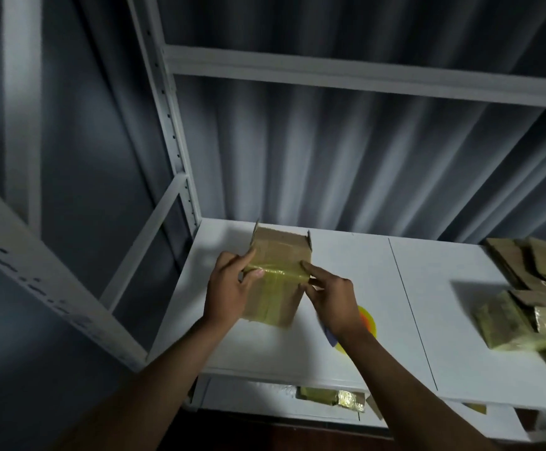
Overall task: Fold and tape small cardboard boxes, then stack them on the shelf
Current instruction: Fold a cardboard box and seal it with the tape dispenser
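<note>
Taping step, by the look of it: box (278, 278) held over the white shelf (356, 265), between the two hands, a yellowish tape band (276, 271) across its middle. Left hand (229, 288) gripping the box's left edge with thumb pressed on the tape end, right hand (328, 296) pinching the right edge where the tape wraps round. Next, probably: smoothing the tape down flat on both sides, closing the far flaps still standing up beyond the fingers, then setting the box with the stack (519, 307) well off to the right of the right hand.
</note>
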